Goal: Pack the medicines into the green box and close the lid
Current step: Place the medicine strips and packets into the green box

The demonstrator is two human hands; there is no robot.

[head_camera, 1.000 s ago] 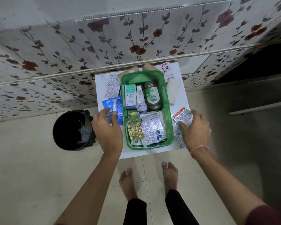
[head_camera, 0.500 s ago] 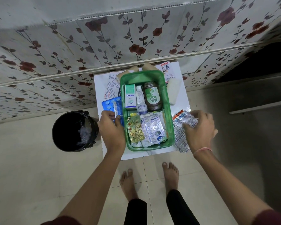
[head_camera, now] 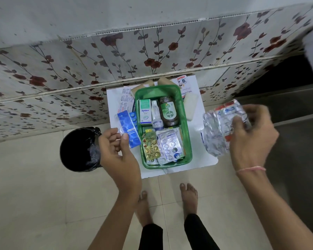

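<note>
At the centre of the white table, the green box sat open, no lid on it. Inside, toward twelve o'clock, lay an Optibex carton, a small white bottle and a brown Dettol bottle, side by side. Toward six o'clock lay a gold capsule strip and silver tablet strips, overlapping one another.

At nine o'clock from the box, your left hand pinched a blue blister strip between thumb and fingers, its far end pointing up toward eleven o'clock, just beside the box wall. At three o'clock, your right hand gripped a crumpled bunch of silver foil strips with red print, lifted clear of the table.

Leaflets lay at ten o'clock on the table, a white bar at two o'clock just outside the box, and two tan rolls at twelve o'clock behind it. Farther out at nine o'clock, a black bin stood on the tiled floor, and your bare feet stood at six o'clock.
</note>
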